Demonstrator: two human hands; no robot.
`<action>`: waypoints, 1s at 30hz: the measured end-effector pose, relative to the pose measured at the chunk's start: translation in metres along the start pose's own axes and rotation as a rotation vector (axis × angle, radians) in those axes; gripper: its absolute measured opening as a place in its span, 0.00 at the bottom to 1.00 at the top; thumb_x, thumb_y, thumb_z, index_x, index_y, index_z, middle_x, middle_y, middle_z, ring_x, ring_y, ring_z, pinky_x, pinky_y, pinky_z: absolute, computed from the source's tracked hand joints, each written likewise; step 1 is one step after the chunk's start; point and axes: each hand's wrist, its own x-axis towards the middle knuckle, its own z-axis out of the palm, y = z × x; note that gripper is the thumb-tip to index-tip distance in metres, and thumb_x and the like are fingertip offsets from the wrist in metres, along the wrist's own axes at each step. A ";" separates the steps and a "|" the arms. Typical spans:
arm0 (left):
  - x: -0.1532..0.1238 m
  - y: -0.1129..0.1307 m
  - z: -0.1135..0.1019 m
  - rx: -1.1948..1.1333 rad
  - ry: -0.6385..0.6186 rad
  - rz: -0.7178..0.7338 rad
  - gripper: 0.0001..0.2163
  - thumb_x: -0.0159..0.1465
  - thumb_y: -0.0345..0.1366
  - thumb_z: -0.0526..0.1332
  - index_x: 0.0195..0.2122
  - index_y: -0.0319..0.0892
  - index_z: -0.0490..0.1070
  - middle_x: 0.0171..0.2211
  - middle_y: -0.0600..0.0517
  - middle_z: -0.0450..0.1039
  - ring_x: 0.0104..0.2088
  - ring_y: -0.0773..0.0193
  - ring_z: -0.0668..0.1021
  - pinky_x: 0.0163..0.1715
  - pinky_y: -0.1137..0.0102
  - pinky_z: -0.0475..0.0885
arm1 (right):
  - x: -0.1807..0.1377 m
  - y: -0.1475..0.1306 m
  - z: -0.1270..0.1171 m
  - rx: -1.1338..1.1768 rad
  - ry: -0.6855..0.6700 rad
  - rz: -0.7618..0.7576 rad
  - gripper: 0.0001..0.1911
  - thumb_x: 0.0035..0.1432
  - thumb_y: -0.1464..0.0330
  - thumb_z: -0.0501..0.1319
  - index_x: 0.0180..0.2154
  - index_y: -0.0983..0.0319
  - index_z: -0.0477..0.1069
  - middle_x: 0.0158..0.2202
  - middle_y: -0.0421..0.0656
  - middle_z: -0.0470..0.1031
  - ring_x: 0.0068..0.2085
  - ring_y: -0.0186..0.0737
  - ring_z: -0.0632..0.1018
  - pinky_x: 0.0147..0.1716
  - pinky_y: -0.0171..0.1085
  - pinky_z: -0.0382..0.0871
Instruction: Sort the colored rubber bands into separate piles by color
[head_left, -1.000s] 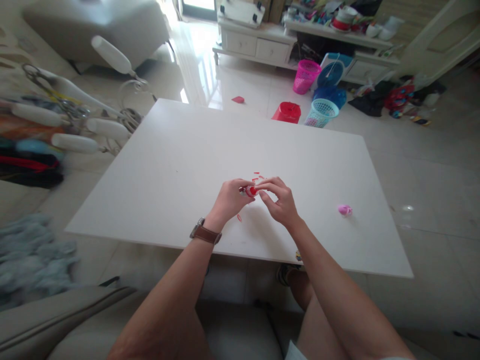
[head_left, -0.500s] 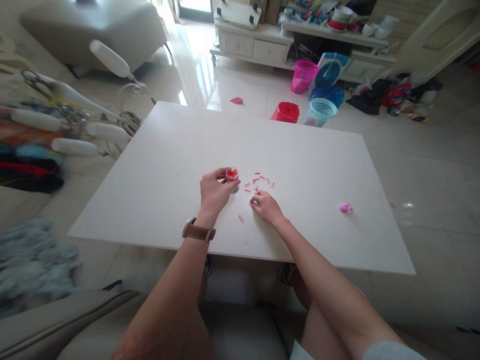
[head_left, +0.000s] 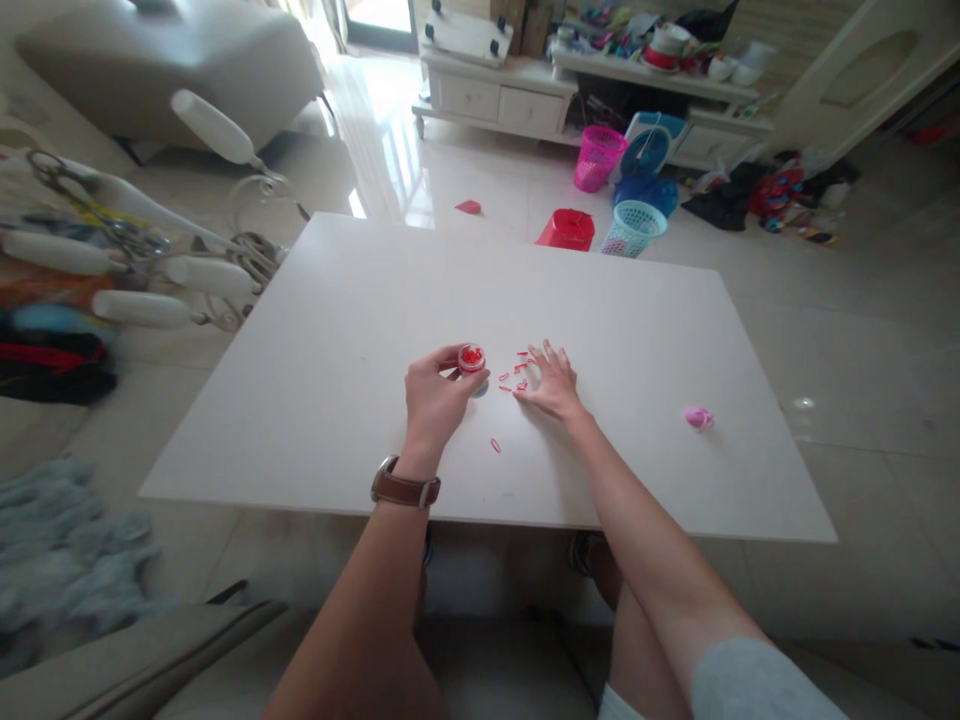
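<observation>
My left hand [head_left: 433, 396] is closed round a small clear jar [head_left: 472, 362] with red bits inside, held just above the white table [head_left: 345, 330]. Beside it, my right hand [head_left: 553, 378] lies flat with fingers spread over several small red clips [head_left: 520, 365] scattered on the tabletop. One red clip [head_left: 496, 444] lies apart, nearer to me. A brown watch is on my left wrist.
A small pink object [head_left: 698, 417] lies on the table to the right. On the floor beyond are a red tub [head_left: 567, 229], a pale blue basket [head_left: 634, 226] and a pink basket [head_left: 596, 156]. A rack with white handles [head_left: 135, 260] stands at the left.
My hands have come apart. The left hand moved left with the jar. The right hand dropped to the table, pinched at the clips, then spread flat over them.
</observation>
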 end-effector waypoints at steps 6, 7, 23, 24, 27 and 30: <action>0.000 0.000 -0.002 0.012 -0.019 -0.002 0.15 0.49 0.32 0.72 0.40 0.40 0.82 0.38 0.47 0.83 0.41 0.57 0.83 0.45 0.63 0.80 | 0.008 -0.007 0.005 0.070 -0.056 -0.147 0.32 0.51 0.69 0.68 0.59 0.58 0.71 0.66 0.50 0.67 0.66 0.57 0.64 0.65 0.57 0.58; 0.000 0.001 -0.003 0.014 -0.021 -0.001 0.15 0.49 0.32 0.72 0.40 0.40 0.82 0.38 0.47 0.83 0.41 0.57 0.83 0.45 0.63 0.80 | 0.006 -0.009 0.006 0.091 -0.035 -0.182 0.25 0.52 0.71 0.67 0.54 0.60 0.75 0.61 0.50 0.72 0.61 0.54 0.69 0.62 0.52 0.63; -0.001 0.002 -0.005 0.008 -0.026 -0.003 0.14 0.50 0.34 0.72 0.39 0.41 0.82 0.38 0.47 0.83 0.42 0.57 0.83 0.46 0.62 0.80 | 0.000 0.041 -0.019 0.138 0.203 0.116 0.21 0.51 0.73 0.59 0.48 0.64 0.75 0.49 0.52 0.77 0.53 0.52 0.74 0.59 0.51 0.66; -0.001 0.002 -0.004 0.010 -0.025 -0.004 0.13 0.50 0.33 0.72 0.38 0.41 0.82 0.38 0.47 0.82 0.42 0.57 0.83 0.46 0.62 0.80 | -0.001 0.040 -0.016 0.163 0.183 0.111 0.21 0.51 0.74 0.58 0.47 0.64 0.76 0.48 0.52 0.77 0.51 0.50 0.75 0.58 0.50 0.68; 0.000 0.002 -0.003 0.005 -0.022 -0.006 0.13 0.50 0.33 0.72 0.38 0.41 0.82 0.38 0.47 0.82 0.42 0.56 0.83 0.46 0.62 0.80 | -0.005 0.032 -0.009 0.290 0.102 0.065 0.17 0.51 0.74 0.57 0.41 0.62 0.78 0.43 0.47 0.78 0.43 0.44 0.78 0.48 0.43 0.74; 0.000 0.002 -0.003 -0.012 -0.020 -0.007 0.13 0.49 0.33 0.73 0.38 0.41 0.82 0.38 0.47 0.82 0.42 0.56 0.83 0.46 0.62 0.80 | -0.005 0.026 -0.009 0.386 0.068 0.009 0.15 0.51 0.72 0.56 0.37 0.60 0.79 0.39 0.44 0.79 0.40 0.43 0.78 0.45 0.42 0.75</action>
